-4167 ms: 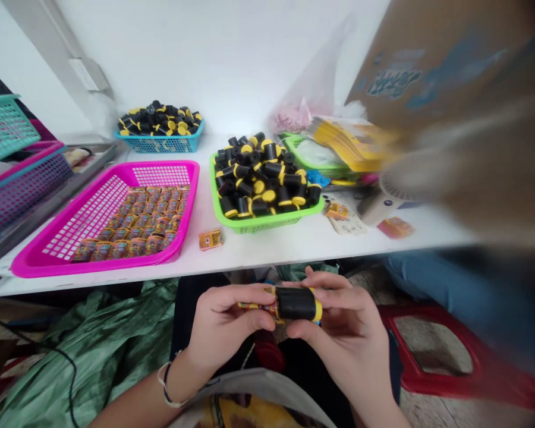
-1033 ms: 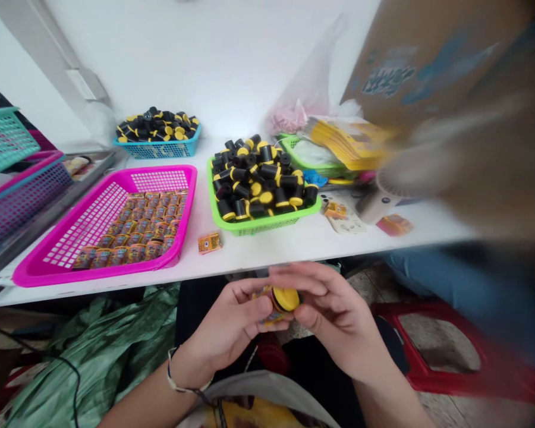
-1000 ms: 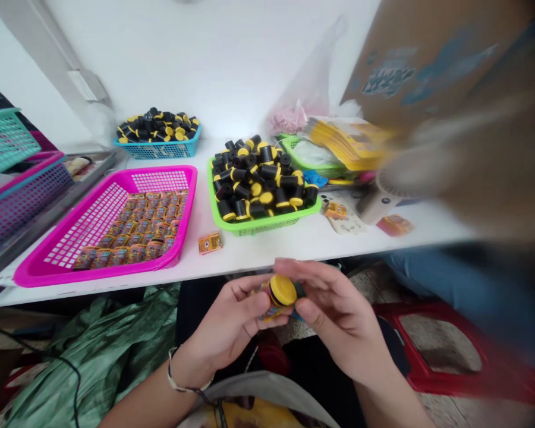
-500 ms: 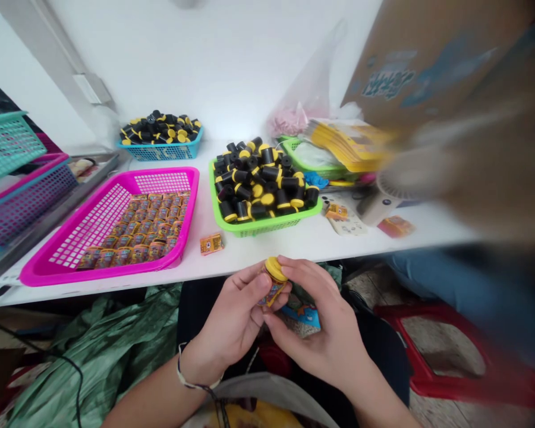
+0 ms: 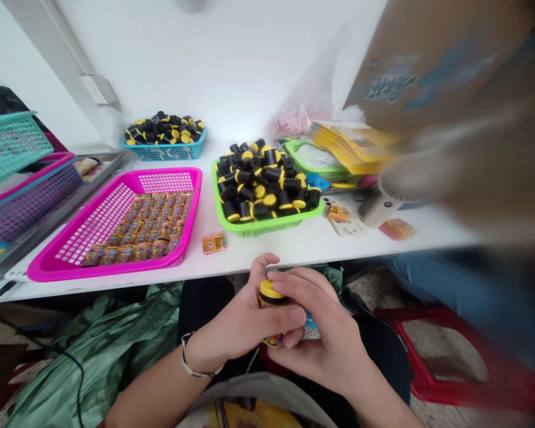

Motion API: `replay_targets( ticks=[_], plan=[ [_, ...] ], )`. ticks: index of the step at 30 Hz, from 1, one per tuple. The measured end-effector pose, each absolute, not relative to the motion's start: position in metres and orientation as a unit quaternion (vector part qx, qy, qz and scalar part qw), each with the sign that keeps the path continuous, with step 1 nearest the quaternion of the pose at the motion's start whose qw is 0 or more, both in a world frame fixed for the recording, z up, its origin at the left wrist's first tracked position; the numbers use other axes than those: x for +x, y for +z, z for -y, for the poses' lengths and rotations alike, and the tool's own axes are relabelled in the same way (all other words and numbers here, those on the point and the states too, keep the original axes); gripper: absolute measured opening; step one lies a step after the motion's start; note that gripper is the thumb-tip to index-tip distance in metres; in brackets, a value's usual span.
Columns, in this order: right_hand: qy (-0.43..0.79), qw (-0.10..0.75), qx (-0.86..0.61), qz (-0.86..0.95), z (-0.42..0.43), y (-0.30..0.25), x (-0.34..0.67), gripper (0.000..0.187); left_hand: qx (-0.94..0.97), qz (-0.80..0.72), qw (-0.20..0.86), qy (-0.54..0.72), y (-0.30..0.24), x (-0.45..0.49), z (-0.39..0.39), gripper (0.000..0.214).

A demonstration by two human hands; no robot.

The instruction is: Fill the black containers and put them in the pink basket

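Between my hands, above my lap and just off the table's front edge, is a small canister [image 5: 273,292] with a yellow lid and a colourful printed label. My left hand [image 5: 245,318] is closed round its body, the thumb lying across the label and the index finger raised behind the lid. My right hand [image 5: 327,327] grips the canister's right side, fingers by the lid and thumb below. Beyond them, a green basket [image 5: 267,226] is heaped with black, yellow-lidded canisters. To the left, a pink basket [image 5: 111,273] has rows of labelled canisters lying in it.
An orange packet [image 5: 213,243] lies between the two baskets. A blue basket [image 5: 164,153] of canisters stands behind. On the right are yellow sheets [image 5: 354,145], a small fan [image 5: 383,196] and a cardboard box [image 5: 410,47]. A red stool [image 5: 450,386] is on the floor, beside a blurred person.
The canister has come slightly lower and stands more upright. My left thumb has moved across its label, and my left index finger has lifted. My right fingers have closed in round it.
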State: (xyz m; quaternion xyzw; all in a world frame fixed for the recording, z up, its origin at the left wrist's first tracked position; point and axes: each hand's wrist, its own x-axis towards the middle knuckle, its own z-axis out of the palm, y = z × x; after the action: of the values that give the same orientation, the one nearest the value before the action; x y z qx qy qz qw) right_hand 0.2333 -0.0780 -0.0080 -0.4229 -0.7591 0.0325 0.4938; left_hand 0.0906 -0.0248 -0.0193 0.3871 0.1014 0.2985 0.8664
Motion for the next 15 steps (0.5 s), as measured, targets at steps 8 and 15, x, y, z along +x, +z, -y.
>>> replay_targets(
  ticks=[8, 15],
  plan=[
    [0.028, 0.517, -0.383, 0.765, 0.076, -0.012, 0.230, 0.048, 0.413, -0.098, 0.864, 0.271, -0.016, 0.081, 0.020, 0.092],
    [-0.042, 0.494, -0.354, 0.793, 0.080, -0.009, 0.238, 0.035, 0.407, -0.088, 0.851, 0.319, 0.000, 0.081, 0.029, 0.085]
  ],
)
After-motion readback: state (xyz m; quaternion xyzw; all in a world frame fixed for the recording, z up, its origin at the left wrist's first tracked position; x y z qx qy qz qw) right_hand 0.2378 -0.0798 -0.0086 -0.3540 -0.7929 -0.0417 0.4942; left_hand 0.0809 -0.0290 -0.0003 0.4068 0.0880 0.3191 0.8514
